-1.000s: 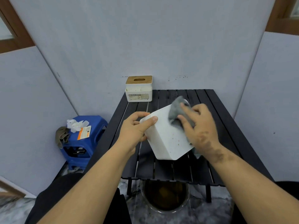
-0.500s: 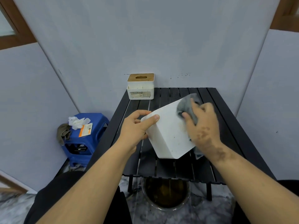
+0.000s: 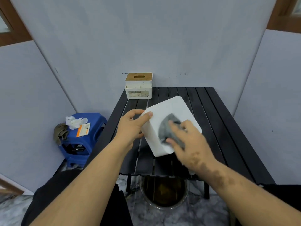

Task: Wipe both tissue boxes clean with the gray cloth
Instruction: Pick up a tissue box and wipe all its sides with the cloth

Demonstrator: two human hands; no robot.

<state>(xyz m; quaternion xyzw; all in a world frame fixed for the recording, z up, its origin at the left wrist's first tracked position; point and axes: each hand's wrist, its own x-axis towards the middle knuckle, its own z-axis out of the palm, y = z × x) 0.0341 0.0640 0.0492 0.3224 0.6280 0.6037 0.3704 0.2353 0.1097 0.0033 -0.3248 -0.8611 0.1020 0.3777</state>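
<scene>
Left hand (image 3: 132,126): you grip the near-left corner of the white tissue box (image 3: 169,115), thumb on its upturned face, fingers curled round the edge. It steadies the box, which is tilted up off the bench (image 3: 228,128).

Right hand (image 3: 190,144): you press the gray cloth (image 3: 167,128) against the upturned white face, fingers spread over it. The hand is motion-blurred; whether the thumb pinches the cloth you cannot tell.

Cloth position: near the middle of the face, toward its near edge, touching the box.

Box in hand: plain white, rounded corners, held over the middle of the bench. The visible face looks clean; its other faces are hidden.

Second tissue box (image 3: 138,86): wooden lid, white body, standing upright at the far-left corner of the bench, well apart from both hands. Small specks show on its front.

Progress (judgement): first box mid-wipe, one face under the cloth; second box apparently untouched. Roughly the first half is in hand.

Left to do: remaining faces of this box, then the whole far box.

Surroundings: blue stool (image 3: 81,137) left of the bench, carrying crumpled tissue and a card.
</scene>
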